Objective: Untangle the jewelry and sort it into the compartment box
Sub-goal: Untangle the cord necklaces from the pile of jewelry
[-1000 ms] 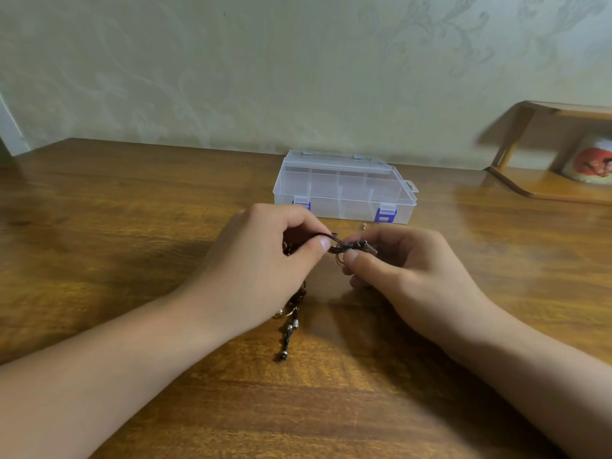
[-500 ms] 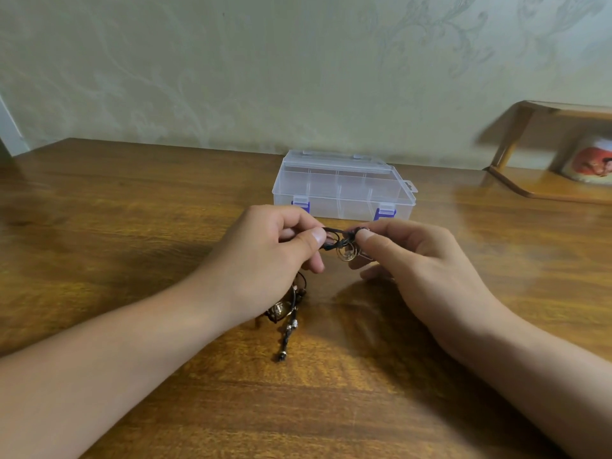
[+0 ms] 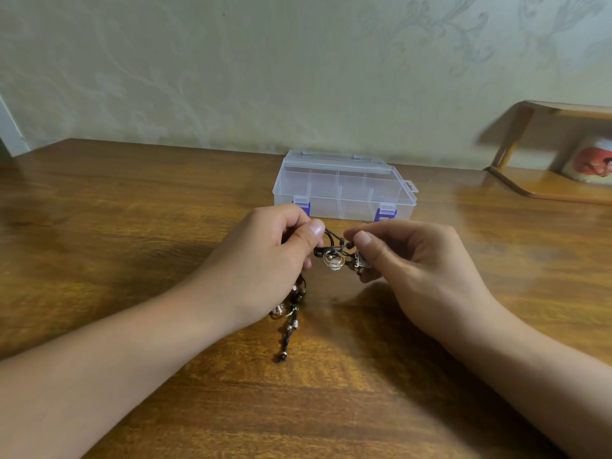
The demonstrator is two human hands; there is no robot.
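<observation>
Through my feed the light was dim and warm, glaring softly on the desk (image 3: 132, 200). Soft shadows lay under both forearms. The wide lens bent and blurred the edges.

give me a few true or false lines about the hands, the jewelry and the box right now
1. Both hands, left hand and right hand, pinch the tangled jewelry. True.
2. The compartment box stands open. False: its lid is down, blue latches at the front.
3. A beaded strand trails onto the table below the left hand. True.
4. The box sits nearer the person than the hands. False: it lies beyond them, toward the wall.
</observation>
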